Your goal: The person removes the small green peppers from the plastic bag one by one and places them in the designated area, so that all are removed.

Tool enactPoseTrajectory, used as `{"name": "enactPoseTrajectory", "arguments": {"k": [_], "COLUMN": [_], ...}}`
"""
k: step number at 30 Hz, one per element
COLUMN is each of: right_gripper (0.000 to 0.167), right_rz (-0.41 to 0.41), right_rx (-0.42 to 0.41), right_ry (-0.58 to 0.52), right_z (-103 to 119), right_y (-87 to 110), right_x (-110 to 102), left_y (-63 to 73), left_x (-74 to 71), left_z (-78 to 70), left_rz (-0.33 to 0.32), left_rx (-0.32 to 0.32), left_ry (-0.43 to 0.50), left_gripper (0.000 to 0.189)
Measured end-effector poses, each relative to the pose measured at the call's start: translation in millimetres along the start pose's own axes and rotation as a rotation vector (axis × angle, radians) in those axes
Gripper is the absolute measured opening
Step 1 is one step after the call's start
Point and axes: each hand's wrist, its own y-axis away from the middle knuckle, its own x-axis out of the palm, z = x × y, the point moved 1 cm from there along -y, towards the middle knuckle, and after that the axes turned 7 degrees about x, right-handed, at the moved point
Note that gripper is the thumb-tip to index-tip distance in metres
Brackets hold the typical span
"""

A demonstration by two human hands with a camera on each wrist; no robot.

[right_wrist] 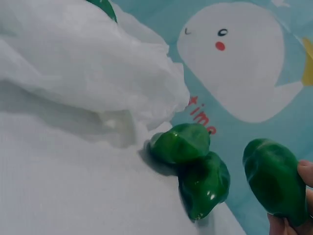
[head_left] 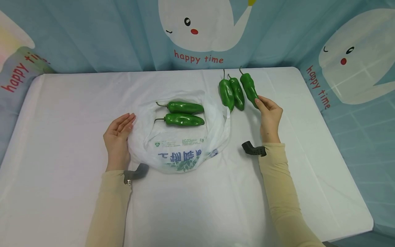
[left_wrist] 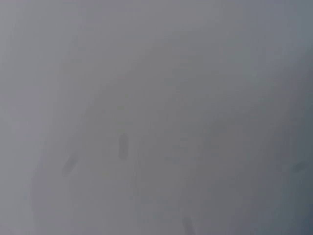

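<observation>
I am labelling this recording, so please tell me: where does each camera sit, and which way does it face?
Head: worn there, facing forward and down at table, bag and peppers; left hand, right hand and both sleeves show.
Left wrist: worn there; only grey blur, so direction and any body part cannot be told.
Right wrist: worn there, facing past bag and peppers towards the curtain; some fingers show, right edge.
Head and right wrist share bag, peppers, table, curtain.

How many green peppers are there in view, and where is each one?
5. Two peppers lie in the open plastic bag, two others rest on the table right of it, and the right hand grips one. The bag might hide more.
</observation>
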Motion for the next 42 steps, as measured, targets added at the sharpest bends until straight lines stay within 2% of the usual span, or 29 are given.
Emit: {"name": "enactPoseTrajectory", "arguments": {"k": [6, 18, 26, 37, 42], "right_gripper": [0.023, 0.022, 0.028, 0.033, 0.031], "right_rz": [-0.03, -0.06, -0.027, 0.015, 0.006], "right_rx": [0.027, 0.083, 0.127, 0.103, 0.076], "right_ry": [0.044, 0.046, 0.168, 0.344, 0.309], "right_z": [-7.0, -18.2, -20.5, -17.1, -16.9], "right_y": [-6.7, -15.9, -19.4, -17.1, -16.9], "right_x": [-1.5, -0.8, -2.4, -5.3, -7.7], "left_y": [-0.7, -0.6, -0.9, -0.1, 0.3], "left_x": [-0.5, -1.0, -1.4, -0.3, 0.3], "left_z": [0.4, 0.9, 1.1, -0.3, -0.9], "left_rz": [0.001, 0.007, 0.007, 0.005, 0.005], "left_rx": [0.005, -0.009, -0.003, -0.01, -0.009], "left_ry": [0.0, -0.001, 0.003, -0.004, -0.01], "left_gripper": [0.032, 0.033, 0.032, 0.031, 0.031]}}
